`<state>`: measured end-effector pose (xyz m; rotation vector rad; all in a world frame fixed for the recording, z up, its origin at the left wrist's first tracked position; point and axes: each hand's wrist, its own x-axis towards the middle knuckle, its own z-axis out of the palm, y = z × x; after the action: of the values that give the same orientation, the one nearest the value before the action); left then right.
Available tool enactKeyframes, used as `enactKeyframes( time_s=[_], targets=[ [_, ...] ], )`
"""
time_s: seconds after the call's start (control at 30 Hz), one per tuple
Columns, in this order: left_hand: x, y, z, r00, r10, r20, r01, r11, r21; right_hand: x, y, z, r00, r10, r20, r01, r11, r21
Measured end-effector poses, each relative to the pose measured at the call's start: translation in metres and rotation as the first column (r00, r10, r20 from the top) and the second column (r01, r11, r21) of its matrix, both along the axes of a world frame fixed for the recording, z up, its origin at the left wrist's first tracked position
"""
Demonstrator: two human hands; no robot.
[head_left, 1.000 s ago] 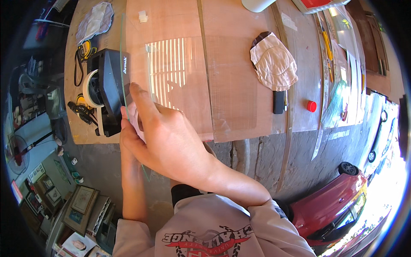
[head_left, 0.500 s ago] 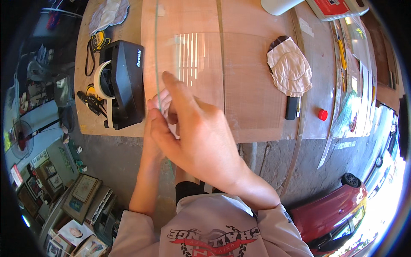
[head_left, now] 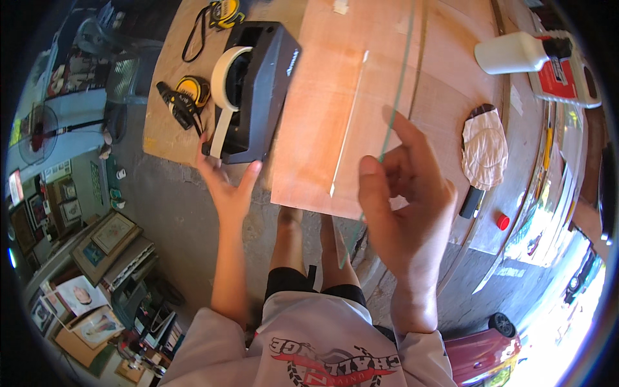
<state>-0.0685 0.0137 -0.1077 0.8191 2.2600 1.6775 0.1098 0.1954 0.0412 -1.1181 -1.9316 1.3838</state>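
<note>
My left hand (head_left: 227,191) is at the front end of a black tape dispenser (head_left: 265,97), thumb and fingers spread apart. Its index finger is close to the hanging end of a cream masking tape roll (head_left: 223,80); whether it touches the tape I cannot tell. My right hand (head_left: 416,206) grips a clear glass pane (head_left: 404,71) by its long greenish edge, thumb on one side and fingers on the other. The pane's near corner overhangs the table edge, above my legs.
Two yellow-and-black tape measures (head_left: 225,11) lie left of the dispenser. On the right of the wooden table (head_left: 316,84) are a pale cloth pad (head_left: 485,148), a red cap (head_left: 503,222), a white bottle (head_left: 509,53) and a red-and-white jug (head_left: 576,80).
My left hand has left the glass and moved left to the tape dispenser. My right hand and the pane's edge have shifted right. The view has turned, so the table sits differently.
</note>
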Motion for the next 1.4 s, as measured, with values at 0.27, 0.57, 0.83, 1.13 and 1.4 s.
enactKeyframes(
  time_s=[0.27, 0.57, 0.83, 1.13, 1.4],
  targets=[
    [0.002, 0.014, 0.009, 0.996, -0.024, 0.087, 0.01, 0.988, 0.154, -0.006, -0.006, 0.01, 0.998, -0.038, 0.047, 0.043, 0.994, -0.103],
    [0.05, 0.046, 0.011, 0.979, -0.14, -0.15, 0.158, 0.981, 0.117, -0.011, -0.009, 0.002, 1.0, -0.026, -0.006, 0.025, 0.995, -0.099],
    [0.059, 0.054, -0.009, 0.984, -0.161, -0.082, 0.172, 0.973, 0.157, -0.012, -0.007, -0.003, 1.0, 0.028, 0.003, -0.028, 0.999, 0.029],
    [0.04, 0.037, -0.006, 0.952, -0.304, 0.046, 0.303, 0.953, 0.026, -0.013, -0.005, -0.005, 1.0, 0.02, -0.004, -0.02, 0.997, 0.07],
    [0.034, 0.039, 0.018, 0.915, -0.375, -0.151, 0.393, 0.912, 0.117, -0.009, -0.005, -0.002, 0.999, 0.037, -0.012, -0.036, 0.997, 0.072]
  ],
)
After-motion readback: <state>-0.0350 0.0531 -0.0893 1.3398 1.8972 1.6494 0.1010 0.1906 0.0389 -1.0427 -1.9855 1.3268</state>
